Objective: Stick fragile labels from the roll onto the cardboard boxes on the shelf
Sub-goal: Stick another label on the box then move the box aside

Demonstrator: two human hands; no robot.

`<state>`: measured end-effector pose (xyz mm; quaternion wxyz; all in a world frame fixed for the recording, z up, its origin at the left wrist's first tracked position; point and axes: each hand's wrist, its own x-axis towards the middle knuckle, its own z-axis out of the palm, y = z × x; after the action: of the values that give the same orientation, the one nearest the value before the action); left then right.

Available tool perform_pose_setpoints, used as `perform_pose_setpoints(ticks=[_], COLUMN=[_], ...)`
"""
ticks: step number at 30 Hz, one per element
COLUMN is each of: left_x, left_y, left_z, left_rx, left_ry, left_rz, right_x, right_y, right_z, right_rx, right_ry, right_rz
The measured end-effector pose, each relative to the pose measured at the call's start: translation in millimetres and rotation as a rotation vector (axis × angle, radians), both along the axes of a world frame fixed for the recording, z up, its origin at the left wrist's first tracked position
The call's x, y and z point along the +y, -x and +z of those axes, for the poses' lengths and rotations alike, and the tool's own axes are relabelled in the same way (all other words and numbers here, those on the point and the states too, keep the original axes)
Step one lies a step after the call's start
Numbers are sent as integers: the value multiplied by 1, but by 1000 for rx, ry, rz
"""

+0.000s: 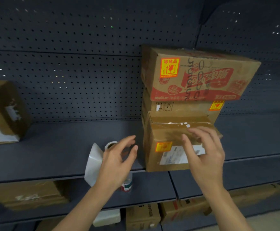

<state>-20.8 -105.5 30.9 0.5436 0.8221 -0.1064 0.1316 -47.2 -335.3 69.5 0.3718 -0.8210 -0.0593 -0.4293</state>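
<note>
Three cardboard boxes are stacked on the dark shelf (61, 147). The top box (202, 75) has red print and a fragile label (169, 67) at its upper left. The middle box (182, 105) bears a label (216, 105) at its right end. The small bottom box (165, 147) carries a label (163, 146) on its front. My right hand (205, 154) hovers in front of that box with fingers spread, holding nothing. My left hand (119, 157) hangs open just left of the box. Behind it stands the label roll (110, 145), its white backing strip (94, 162) trailing over the shelf edge.
Another cardboard box (4, 112) sits at the shelf's far left. A perforated back panel (79, 80) rises behind. On the lower shelves are more boxes (27, 194) (142, 215) and a small can (126, 185).
</note>
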Motion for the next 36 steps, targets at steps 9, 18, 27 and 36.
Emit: perform_pose_setpoints(ticks=[9,18,27,36], left_x=[119,280,423,502], left_y=[10,13,-12,-68], left_z=[1,-6,-1,18], left_rx=[-118,-98,51,257], left_ry=[-240,-250,62,236], left_rz=[190,416,641,607], right_x=[127,266,416,521], right_y=[-21,-61,-114,-174], right_z=[5,-14,-25,-21], right_rx=[70,362,653,869], right_ry=[170,243,87,-55], right_rz=[337,492,592,612])
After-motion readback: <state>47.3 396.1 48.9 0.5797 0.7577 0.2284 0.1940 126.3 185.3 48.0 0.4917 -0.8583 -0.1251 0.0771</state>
